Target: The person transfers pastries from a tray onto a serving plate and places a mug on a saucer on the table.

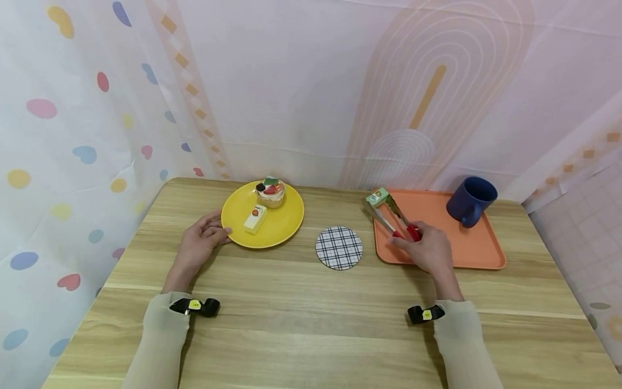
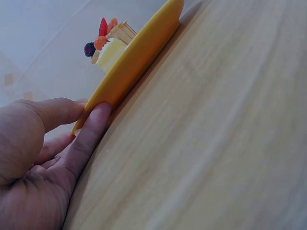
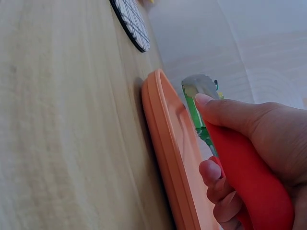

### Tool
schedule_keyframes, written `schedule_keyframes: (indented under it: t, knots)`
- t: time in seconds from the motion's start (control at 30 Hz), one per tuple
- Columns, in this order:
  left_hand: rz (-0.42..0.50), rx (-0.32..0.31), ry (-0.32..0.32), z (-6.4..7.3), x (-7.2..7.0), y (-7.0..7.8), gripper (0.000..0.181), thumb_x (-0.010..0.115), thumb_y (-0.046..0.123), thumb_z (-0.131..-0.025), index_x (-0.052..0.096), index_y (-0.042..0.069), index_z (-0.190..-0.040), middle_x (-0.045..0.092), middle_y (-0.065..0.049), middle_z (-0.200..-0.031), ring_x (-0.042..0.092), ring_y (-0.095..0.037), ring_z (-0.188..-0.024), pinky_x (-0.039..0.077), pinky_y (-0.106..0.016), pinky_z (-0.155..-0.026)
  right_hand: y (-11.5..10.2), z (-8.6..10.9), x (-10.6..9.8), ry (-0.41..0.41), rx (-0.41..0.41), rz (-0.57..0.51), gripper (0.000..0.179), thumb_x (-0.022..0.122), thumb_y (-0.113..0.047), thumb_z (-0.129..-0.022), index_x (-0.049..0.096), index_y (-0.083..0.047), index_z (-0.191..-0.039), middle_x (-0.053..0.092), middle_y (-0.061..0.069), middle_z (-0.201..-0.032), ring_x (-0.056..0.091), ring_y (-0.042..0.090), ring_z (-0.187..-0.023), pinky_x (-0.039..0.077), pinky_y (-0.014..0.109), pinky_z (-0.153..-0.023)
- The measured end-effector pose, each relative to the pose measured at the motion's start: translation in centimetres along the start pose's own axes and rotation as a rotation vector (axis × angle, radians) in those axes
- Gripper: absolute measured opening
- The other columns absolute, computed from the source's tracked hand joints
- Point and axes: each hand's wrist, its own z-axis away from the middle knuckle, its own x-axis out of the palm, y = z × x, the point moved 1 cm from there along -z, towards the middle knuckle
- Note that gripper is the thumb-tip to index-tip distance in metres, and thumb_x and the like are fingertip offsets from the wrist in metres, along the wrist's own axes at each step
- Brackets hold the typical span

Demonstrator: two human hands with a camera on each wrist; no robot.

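In the head view, my left hand (image 1: 200, 240) pinches the left rim of a round yellow plate (image 1: 286, 222), fingers at its edge. The left wrist view shows thumb and fingers on either side of the plate's rim (image 2: 132, 67). On the plate sit a fruit-topped cupcake (image 1: 272, 199) and a pale yellow cake slice (image 1: 255, 220). My right hand (image 1: 430, 249) grips red-handled metal tongs (image 1: 381, 216). Their tips hold a small green cake slice (image 1: 377, 196) over the far left corner of an orange tray (image 1: 466, 251).
A dark blue mug (image 1: 470, 199) stands on the tray's right part. Between plate and tray lies a round checked coaster (image 1: 339, 248). A patterned cloth (image 1: 301, 81) hangs behind the wooden table (image 1: 301, 324).
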Motion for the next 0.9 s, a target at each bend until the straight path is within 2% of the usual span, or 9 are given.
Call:
schedule_keyframes:
  t: [0.3, 0.63, 0.9]
  knots:
    - [-0.015, -0.008, 0.005, 0.0, 0.0, 0.0, 0.067, 0.068, 0.021, -0.101, 0.037, 0.01, -0.159, 0.064, 0.004, -0.11, 0.069, 0.002, -0.092, 0.063, -0.021, -0.085, -0.5, 0.1, 0.3, 0.001, -0.001, -0.001, 0.078, 0.079, -0.055, -0.084, 0.06, -0.003, -0.138, 0.067, 0.018, -0.107, 0.057, 0.03, -0.089, 0.043, 0.027, -0.058]
    - [-0.023, -0.012, 0.007, 0.1, 0.0, 0.0, 0.066, 0.068, 0.021, -0.101, 0.037, 0.011, -0.159, 0.064, 0.004, -0.109, 0.069, 0.002, -0.091, 0.063, -0.021, -0.084, -1.1, 0.3, 0.7, -0.016, -0.006, 0.012, 0.079, 0.078, -0.056, -0.085, 0.059, -0.004, -0.142, 0.068, 0.02, -0.115, 0.06, 0.033, -0.096, 0.046, 0.028, -0.063]
    - [-0.021, -0.009, 0.01, 0.1, 0.0, 0.0, 0.067, 0.068, 0.021, -0.1, 0.037, 0.01, -0.159, 0.065, 0.004, -0.109, 0.07, 0.002, -0.091, 0.063, -0.021, -0.084, -1.7, 0.4, 0.8, -0.021, -0.01, 0.008, 0.078, 0.079, -0.055, -0.085, 0.059, -0.005, -0.141, 0.068, 0.021, -0.115, 0.058, 0.033, -0.097, 0.043, 0.028, -0.064]
